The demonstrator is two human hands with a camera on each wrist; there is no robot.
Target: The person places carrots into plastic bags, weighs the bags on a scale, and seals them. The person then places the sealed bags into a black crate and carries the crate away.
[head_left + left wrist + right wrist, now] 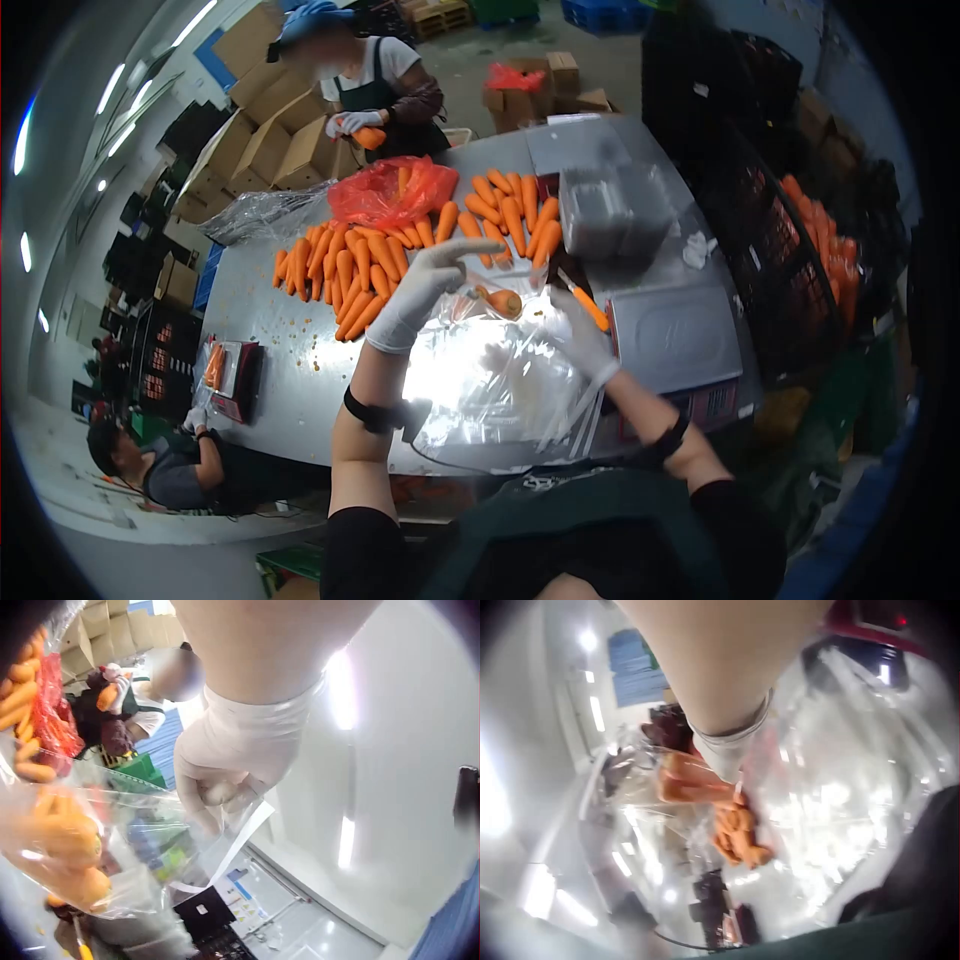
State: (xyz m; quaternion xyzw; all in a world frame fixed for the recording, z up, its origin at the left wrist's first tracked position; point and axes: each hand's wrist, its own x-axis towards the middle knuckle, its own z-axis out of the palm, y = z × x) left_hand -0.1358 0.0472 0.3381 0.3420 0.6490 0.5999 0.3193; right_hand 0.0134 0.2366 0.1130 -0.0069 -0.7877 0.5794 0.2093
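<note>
The step in hand looked like bagging: the white-gloved left hand (415,290), fingers curled, seemed to pinch the mouth of one clear plastic bag (139,825) over the grey metal table (255,315), with at least two thick orange carrots (507,303) inside; whether the blurred white-gloved right hand (580,335) gripped anything could not be told. The next move probably called for closing that mouth. From the bag, two heaps of loose orange carrots (345,268), too many to count, lay at ten and twelve o'clock, one orange-handled knife (590,308) at three.
</note>
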